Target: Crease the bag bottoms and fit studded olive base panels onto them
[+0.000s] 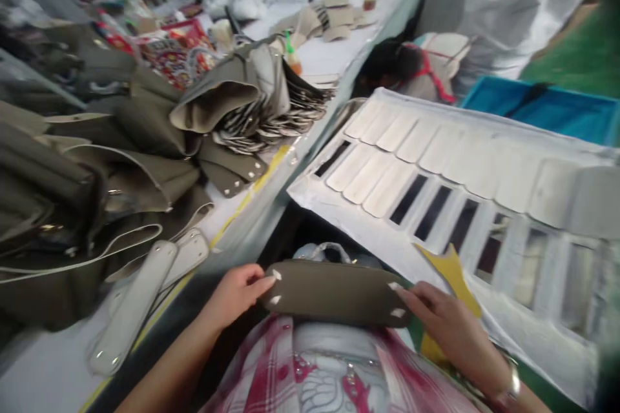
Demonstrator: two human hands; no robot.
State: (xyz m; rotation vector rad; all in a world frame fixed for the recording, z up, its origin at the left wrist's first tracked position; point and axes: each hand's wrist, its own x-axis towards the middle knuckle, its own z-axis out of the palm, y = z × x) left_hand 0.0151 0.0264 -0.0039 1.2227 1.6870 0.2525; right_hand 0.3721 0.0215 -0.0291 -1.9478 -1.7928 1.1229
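Observation:
A dark olive strip with rounded ends (334, 293) is stretched level in front of my body. Small white patches, perhaps tape or holes, show near both its ends. My left hand (237, 297) pinches the left end between thumb and fingers. At the other end, my right hand (443, 319) grips the right edge. Left of me, light grey strips with metal studs (135, 303) lie near the table edge. Behind them are olive bag pieces (135, 168) and a thick stack of olive panels (271, 116).
On my right stands a white slotted rack (353, 226) bearing rows of pale rounded pieces (450, 155). A yellow piece (453, 277) hangs at its near edge. Farther off are a blue bin (547, 106), green-capped bottles (292, 55), and a red patterned bag (179, 48).

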